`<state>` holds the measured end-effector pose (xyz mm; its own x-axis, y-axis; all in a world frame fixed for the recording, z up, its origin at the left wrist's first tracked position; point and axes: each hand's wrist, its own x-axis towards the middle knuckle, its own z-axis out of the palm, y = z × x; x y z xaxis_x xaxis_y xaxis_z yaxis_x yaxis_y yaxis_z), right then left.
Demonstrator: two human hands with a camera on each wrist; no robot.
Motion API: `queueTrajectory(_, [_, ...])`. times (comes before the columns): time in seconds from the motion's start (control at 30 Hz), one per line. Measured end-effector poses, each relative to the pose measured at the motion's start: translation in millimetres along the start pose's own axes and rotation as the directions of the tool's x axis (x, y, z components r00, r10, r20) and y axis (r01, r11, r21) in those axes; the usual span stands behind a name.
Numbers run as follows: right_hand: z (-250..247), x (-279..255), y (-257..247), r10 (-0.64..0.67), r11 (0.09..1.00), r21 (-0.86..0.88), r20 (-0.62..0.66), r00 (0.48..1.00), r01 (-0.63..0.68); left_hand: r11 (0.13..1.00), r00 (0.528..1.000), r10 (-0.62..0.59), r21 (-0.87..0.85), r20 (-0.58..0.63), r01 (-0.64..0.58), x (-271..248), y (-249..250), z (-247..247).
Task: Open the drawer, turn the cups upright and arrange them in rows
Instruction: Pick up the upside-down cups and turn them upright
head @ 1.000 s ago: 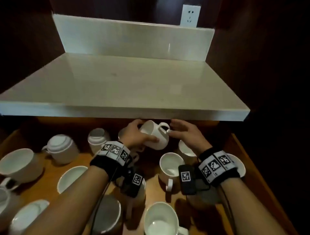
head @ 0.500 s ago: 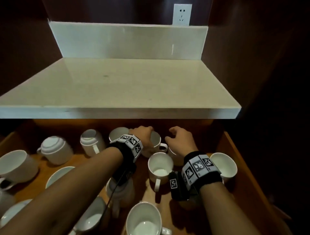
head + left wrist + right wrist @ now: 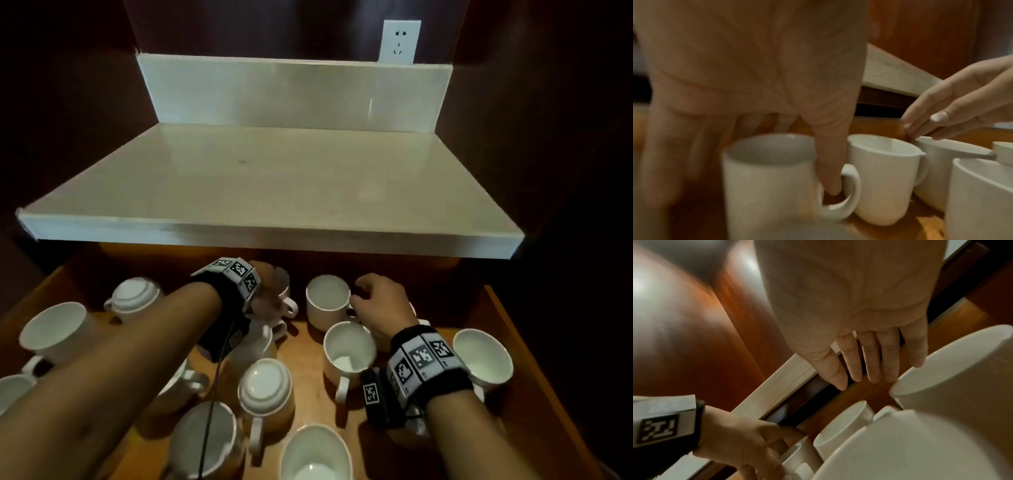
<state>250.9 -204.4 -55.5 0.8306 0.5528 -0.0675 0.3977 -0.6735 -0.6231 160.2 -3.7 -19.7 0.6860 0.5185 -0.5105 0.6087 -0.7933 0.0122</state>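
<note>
The wooden drawer (image 3: pixel 534 377) is pulled out and holds several white cups. My left hand (image 3: pixel 270 291) grips an upright cup (image 3: pixel 287 302) in the back row; in the left wrist view the thumb (image 3: pixel 830 178) presses beside that cup's (image 3: pixel 766 175) handle. Just right of it stands another upright cup (image 3: pixel 327 301) (image 3: pixel 879 170). My right hand (image 3: pixel 380 301) (image 3: pixel 869 361) hovers beside it, its fingers straight and holding nothing. Two cups lie bottom up (image 3: pixel 133 294) (image 3: pixel 265 383). The other cups in sight stand mouth up.
A pale stone counter (image 3: pixel 274 192) overhangs the back of the drawer, just above both hands. Dark wooden walls close in on both sides. Bare drawer floor (image 3: pixel 308 407) shows between the middle cups. A wall socket (image 3: pixel 399 41) sits above the backsplash.
A second ago both hands held a tilted cup in the air. It now stands upright in the back row; the right hand has let go and the left has moved to the cup beside it.
</note>
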Motion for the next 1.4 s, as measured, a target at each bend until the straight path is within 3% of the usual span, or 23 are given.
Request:
queueTrajectory(0.17, [2,-1,-6,-0.034,0.999,-0.038,0.002,0.999,0.034,0.982,0.995,-0.051,-0.184,-0.088,0.034,16,-15,5])
queueTrajectory(0.37, [3,-2,-10,-0.047,0.998,-0.042,-0.006,0.999,0.047,0.99,0.982,-0.024,-0.141,-0.188,-0.003,2,-21,-5])
queueTrajectory(0.73, [5,-10,-17,-0.075,0.997,-0.03,0.012,0.997,0.076,0.971,0.988,0.012,-0.233,-0.153,-0.048,-5,-32,13])
queueTrajectory(0.93, [12,-16,-41,-0.162,0.986,-0.037,0.034,0.986,0.163,0.996,0.998,0.033,-0.082,-0.045,-0.036,-31,-35,44])
queueTrajectory(1.2, [28,-27,-79,-0.247,0.969,0.02,0.114,0.962,0.247,0.953,0.97,0.163,-0.225,-0.181,-0.202,-53,-60,45])
queueTrajectory(1.27, [29,-24,-84,-0.216,0.975,0.088,0.151,0.965,0.204,0.885,0.972,0.138,-0.418,-0.191,-0.207,-62,-73,34])
queueTrajectory(1.3, [31,-23,-86,-0.198,0.976,0.128,0.171,0.965,0.177,0.81,0.972,0.122,-0.546,-0.2,-0.214,-67,-80,29])
queueTrajectory(1.4, [41,-19,-90,-0.125,0.942,0.332,0.243,0.962,0.038,0.498,0.965,0.091,-0.828,-0.245,-0.257,-78,-93,18])
